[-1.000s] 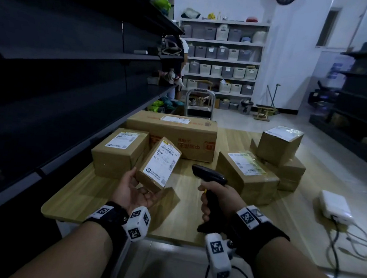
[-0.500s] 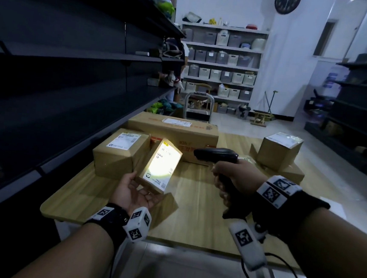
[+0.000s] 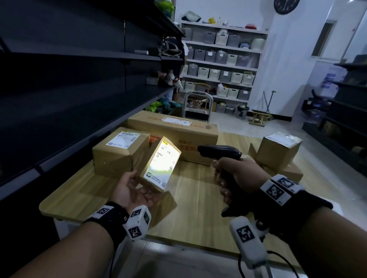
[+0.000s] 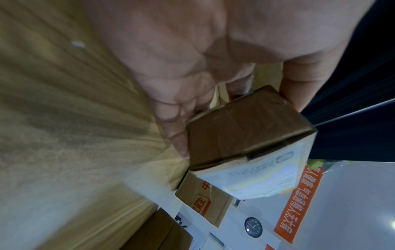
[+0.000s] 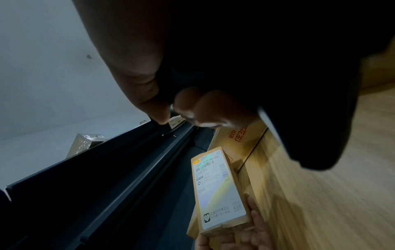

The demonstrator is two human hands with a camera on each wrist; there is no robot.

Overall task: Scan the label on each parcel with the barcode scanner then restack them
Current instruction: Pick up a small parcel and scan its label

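My left hand holds a small cardboard parcel from below, tilted up above the wooden table, thumb on one side and fingers on the other. Its white label faces right and glows under the scanner's light; it also shows in the right wrist view as the label. My right hand grips the black barcode scanner by its handle, nose aimed left at the label. The left wrist view shows the parcel pinched between thumb and fingers.
A medium parcel sits left, a long flat box behind it. Two stacked parcels stand at the right. Dark shelving runs along the left edge of the table. A small trolley stands beyond the table.
My right hand raised the scanner from low near the table edge to level with the label. The scan light came on over the label. The parcel stayed in my left hand.
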